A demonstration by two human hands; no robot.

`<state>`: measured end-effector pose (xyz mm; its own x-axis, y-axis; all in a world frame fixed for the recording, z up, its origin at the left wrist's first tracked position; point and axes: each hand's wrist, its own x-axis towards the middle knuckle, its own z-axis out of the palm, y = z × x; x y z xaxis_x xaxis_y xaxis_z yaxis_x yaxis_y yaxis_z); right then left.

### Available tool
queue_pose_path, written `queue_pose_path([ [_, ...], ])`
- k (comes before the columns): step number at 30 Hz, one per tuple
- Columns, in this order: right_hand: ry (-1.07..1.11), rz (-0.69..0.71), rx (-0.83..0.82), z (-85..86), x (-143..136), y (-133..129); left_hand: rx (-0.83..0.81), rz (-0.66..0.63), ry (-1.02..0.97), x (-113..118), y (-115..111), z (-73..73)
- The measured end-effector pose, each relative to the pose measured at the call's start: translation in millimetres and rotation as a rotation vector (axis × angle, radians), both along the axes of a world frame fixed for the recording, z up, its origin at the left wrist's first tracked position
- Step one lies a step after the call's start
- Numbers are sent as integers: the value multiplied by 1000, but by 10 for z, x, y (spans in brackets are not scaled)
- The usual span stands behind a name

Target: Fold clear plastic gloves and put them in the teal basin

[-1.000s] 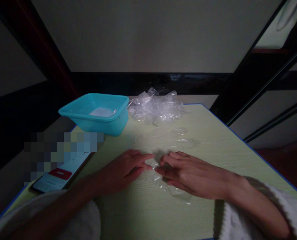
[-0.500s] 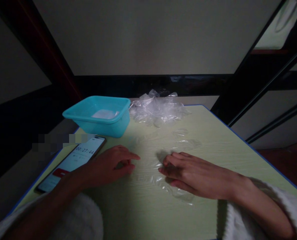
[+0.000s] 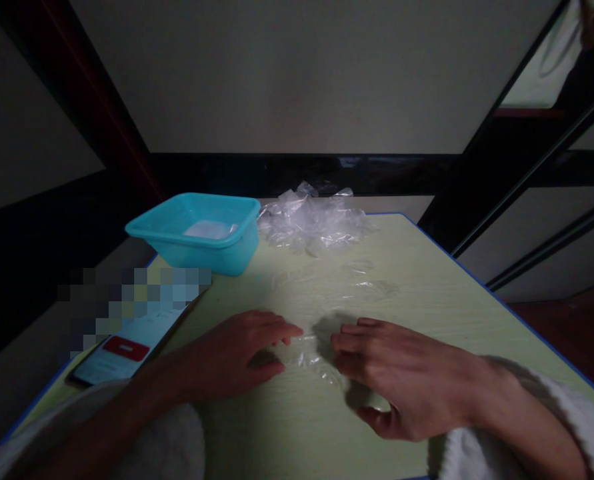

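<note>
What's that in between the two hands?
In the head view, thin clear plastic lies on the table between the left hand and the right hand.

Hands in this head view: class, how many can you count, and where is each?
2: the left hand, between the phone and the near clear plastic; the right hand, across that plastic from it. No others show.

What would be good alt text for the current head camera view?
A person's left hand and right hand, both bare, are apart, with thin clear plastic showing between them on a pale table. Farther back sit a blue tub and a crumpled plastic pile, with a phone on the left.
</note>
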<state>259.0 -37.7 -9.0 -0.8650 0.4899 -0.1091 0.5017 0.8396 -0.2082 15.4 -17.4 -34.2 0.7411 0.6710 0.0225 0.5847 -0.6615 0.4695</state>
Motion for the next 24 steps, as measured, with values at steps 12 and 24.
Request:
queue_pose_path([
  [12,-88,6,41,-37,-16,-29,-162,26,16,48,-19,-63],
  [24,-28,-19,-73,89,25,62,-131,15,56,82,-23,-99],
])
